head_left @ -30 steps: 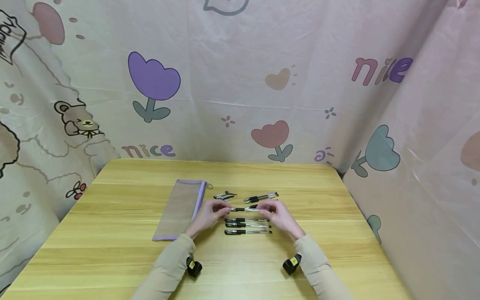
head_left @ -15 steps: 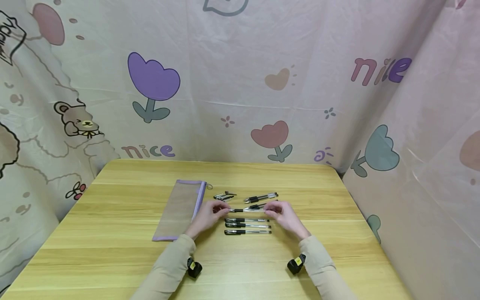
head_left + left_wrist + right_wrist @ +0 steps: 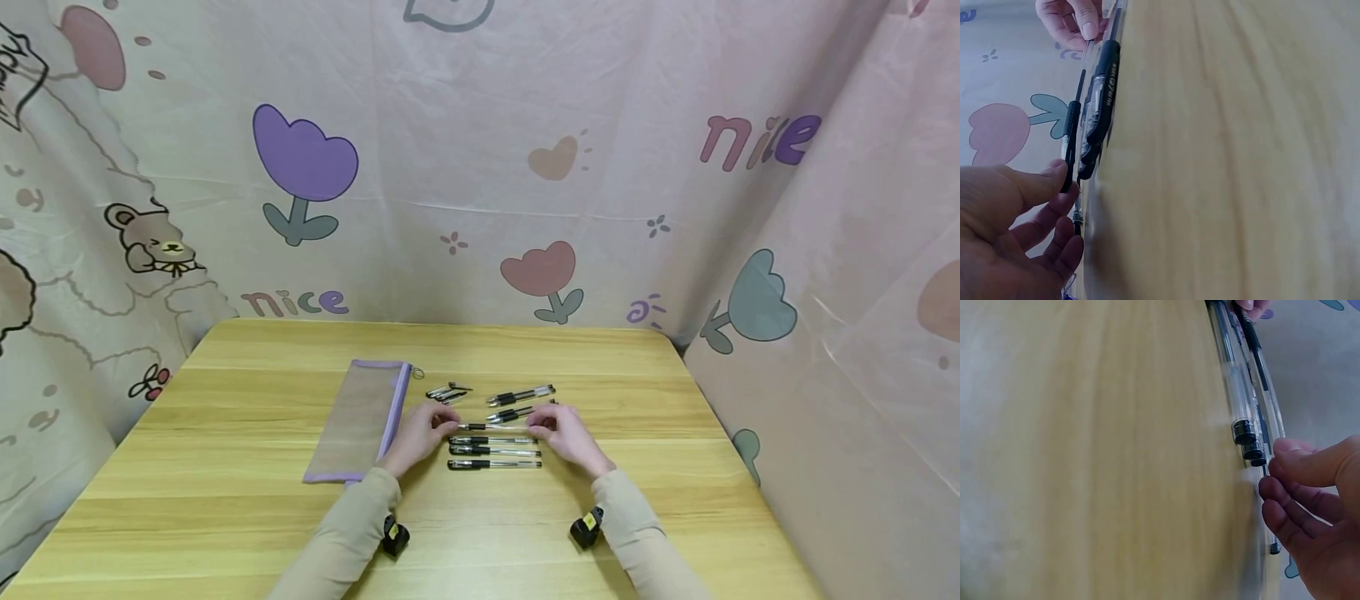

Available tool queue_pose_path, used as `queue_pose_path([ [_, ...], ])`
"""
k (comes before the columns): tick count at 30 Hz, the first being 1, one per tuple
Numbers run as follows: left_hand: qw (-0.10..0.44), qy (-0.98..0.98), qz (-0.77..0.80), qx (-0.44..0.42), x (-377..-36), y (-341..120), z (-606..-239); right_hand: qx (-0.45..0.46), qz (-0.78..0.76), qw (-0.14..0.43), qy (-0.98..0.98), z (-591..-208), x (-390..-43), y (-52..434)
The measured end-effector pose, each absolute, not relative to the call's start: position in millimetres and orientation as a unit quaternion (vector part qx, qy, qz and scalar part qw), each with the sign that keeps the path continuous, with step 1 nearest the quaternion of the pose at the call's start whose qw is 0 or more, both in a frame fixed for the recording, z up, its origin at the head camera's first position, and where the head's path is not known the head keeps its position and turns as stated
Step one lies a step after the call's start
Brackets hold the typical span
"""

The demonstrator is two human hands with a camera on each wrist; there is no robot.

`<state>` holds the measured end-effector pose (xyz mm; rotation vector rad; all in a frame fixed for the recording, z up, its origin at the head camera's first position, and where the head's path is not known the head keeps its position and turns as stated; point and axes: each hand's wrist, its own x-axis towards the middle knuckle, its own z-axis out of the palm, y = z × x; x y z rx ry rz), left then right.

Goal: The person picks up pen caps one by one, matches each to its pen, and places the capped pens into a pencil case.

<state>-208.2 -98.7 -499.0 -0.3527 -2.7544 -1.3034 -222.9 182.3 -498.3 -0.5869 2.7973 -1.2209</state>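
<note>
**A fourth pen lowered toward the row**

Both hands held one pen [image 3: 495, 427] by its ends, level and just above the worktop [image 3: 225, 500], at the far side of a row of three pens [image 3: 495, 451] that lay parallel and close together. The left hand [image 3: 420, 433] pinched the capped end between thumb and curled fingers; the left wrist view showed the thumb pressed on the black clip. The right hand [image 3: 566, 433] pinched the other end, its thumb and fingertips closed round the clear barrel in the right wrist view.

The step in hand looked like setting this pen down as the fourth in the row. The next move would call for lowering it flat, keeping it parallel to the nearest pen and its ends in line with the others, then letting go with both hands without rolling it.

The held pen had a clear plastic barrel with a dark refill visible inside, a black cap and clip at the left end and a small black plug at the right. The three in the row looked alike.

Two more pens [image 3: 517, 402] lay at an angle just beyond, with loose caps or parts [image 3: 448, 391] near them. A flat mesh pouch [image 3: 360, 421] with purple trim lay beside the left hand.
</note>
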Motion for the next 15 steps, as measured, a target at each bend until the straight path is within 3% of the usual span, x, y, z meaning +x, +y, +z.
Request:
queue_pose_path([
  [15,0.034,-0.912,-0.391,-0.121,-210.8,-97.6,-501.8,-0.202,-0.360,0.009,0.911,-499.8,-225.4,180.5],
])
